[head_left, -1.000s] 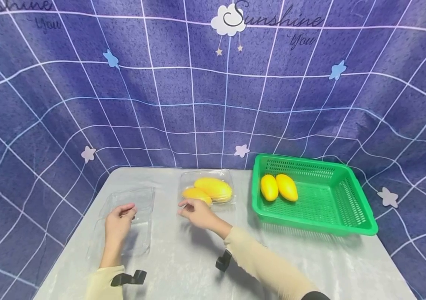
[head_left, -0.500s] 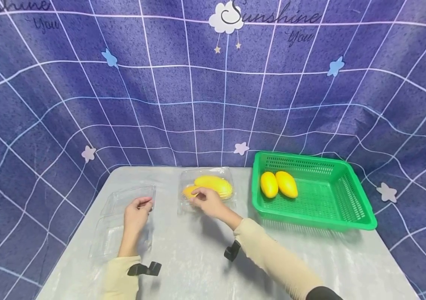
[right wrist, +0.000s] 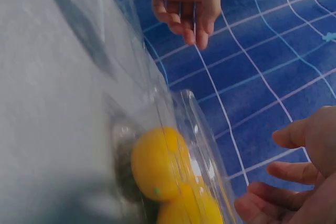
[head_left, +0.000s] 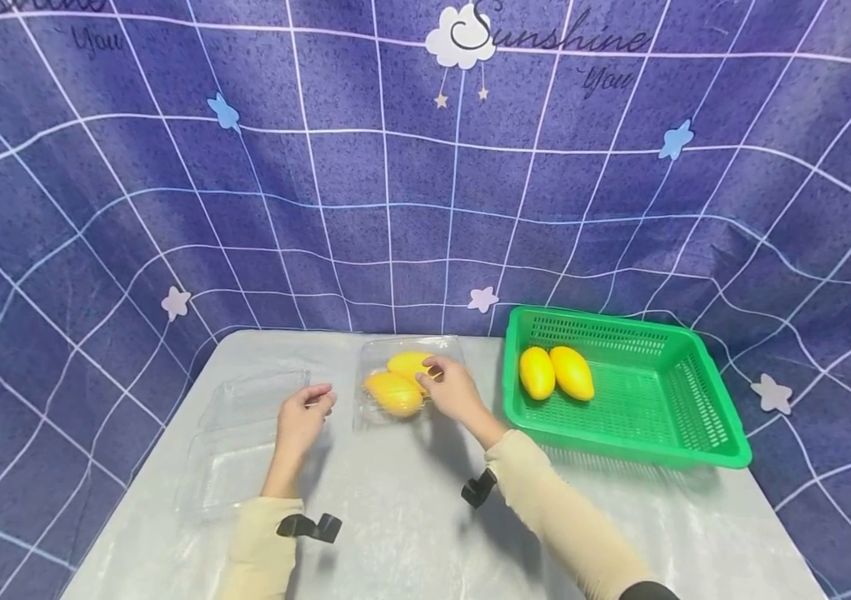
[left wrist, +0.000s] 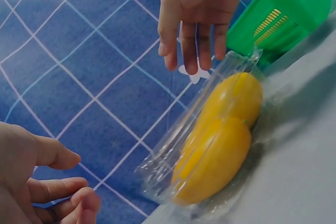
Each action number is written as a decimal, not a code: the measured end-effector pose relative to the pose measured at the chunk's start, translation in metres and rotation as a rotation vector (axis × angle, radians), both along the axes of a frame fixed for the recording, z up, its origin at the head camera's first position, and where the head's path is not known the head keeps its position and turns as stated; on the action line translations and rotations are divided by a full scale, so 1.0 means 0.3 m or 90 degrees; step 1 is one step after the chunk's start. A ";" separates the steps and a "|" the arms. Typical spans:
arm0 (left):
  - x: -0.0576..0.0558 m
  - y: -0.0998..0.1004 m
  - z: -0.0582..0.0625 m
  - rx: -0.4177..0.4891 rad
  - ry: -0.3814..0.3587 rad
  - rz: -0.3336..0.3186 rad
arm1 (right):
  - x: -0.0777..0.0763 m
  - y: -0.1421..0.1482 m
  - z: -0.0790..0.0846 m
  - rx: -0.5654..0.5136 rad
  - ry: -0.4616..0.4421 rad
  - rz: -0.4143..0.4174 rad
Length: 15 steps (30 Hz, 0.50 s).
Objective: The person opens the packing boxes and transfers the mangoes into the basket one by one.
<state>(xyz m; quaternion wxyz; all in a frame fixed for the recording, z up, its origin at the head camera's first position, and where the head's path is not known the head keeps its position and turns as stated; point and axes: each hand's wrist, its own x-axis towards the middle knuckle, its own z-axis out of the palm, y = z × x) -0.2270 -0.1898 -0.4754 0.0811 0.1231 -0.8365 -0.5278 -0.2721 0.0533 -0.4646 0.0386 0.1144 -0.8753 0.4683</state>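
Note:
Two yellow mangoes [head_left: 395, 394] lie side by side inside a clear plastic clamshell box [left wrist: 156, 174] at the middle back of the table. Clear plastic covers the fruit in both wrist views. My right hand [head_left: 455, 389] hovers by the box's right side, overlapping one mango in the head view; its fingers are loosely bent with nothing between them. Left of the box, my left hand [head_left: 305, 419] is held in the air with relaxed, unfilled fingers. Both wrist views show a gap between the hands and the box.
An unfolded, clear clamshell box [head_left: 218, 467] lies on the table's left side. At the right stands a green plastic basket [head_left: 635, 454] with two more mangoes [head_left: 554, 372] at its left end. A blue-purple patterned curtain [head_left: 425, 233] hangs behind the table [head_left: 395, 517].
My left hand has moved right, away from over the unfolded box. My right hand has passed from the filled box's left front to its right side.

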 end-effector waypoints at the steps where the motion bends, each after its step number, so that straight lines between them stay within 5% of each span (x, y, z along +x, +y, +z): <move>1: -0.004 0.006 -0.003 -0.004 0.002 -0.004 | -0.003 0.007 -0.001 0.005 -0.001 -0.008; 15: -0.046 0.057 -0.059 -0.025 -0.023 -0.021 | -0.036 0.072 -0.032 0.076 -0.033 -0.103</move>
